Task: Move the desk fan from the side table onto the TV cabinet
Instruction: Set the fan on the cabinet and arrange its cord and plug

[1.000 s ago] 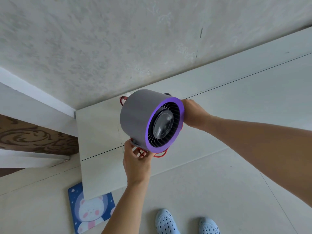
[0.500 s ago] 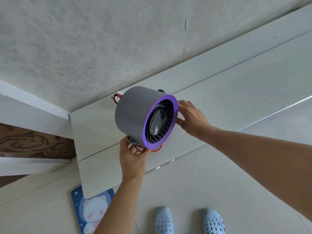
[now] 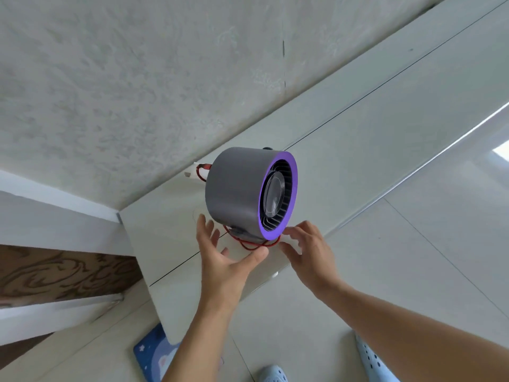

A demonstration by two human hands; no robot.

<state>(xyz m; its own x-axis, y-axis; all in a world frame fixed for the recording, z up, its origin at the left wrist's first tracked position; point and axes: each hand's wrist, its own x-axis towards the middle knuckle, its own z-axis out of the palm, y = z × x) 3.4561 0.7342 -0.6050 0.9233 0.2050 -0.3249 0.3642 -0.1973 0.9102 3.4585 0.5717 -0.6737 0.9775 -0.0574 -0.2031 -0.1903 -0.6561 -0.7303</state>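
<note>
The desk fan [image 3: 237, 188] is a grey drum with a purple front ring and dark grille. It stands on its base on the pale TV cabinet [image 3: 385, 133] near the cabinet's left end, with a red cord [image 3: 256, 245] looped under it. My left hand [image 3: 223, 257] is just in front of the fan's base, fingers spread and straight, holding nothing. My right hand [image 3: 308, 249] is at the fan's lower right, fingers loosely bent near the purple ring, gripping nothing.
A textured wall [image 3: 137, 92] rises directly behind the cabinet. A blue bear-print mat [image 3: 157, 357] lies on the tiled floor at the cabinet's corner. My light blue slippers [image 3: 272, 374] show at the bottom. White trim and brown patterned flooring lie left.
Both hands have let go of the fan and dropped back toward me. The fan now stands by itself on the cabinet top, farther right in view.
</note>
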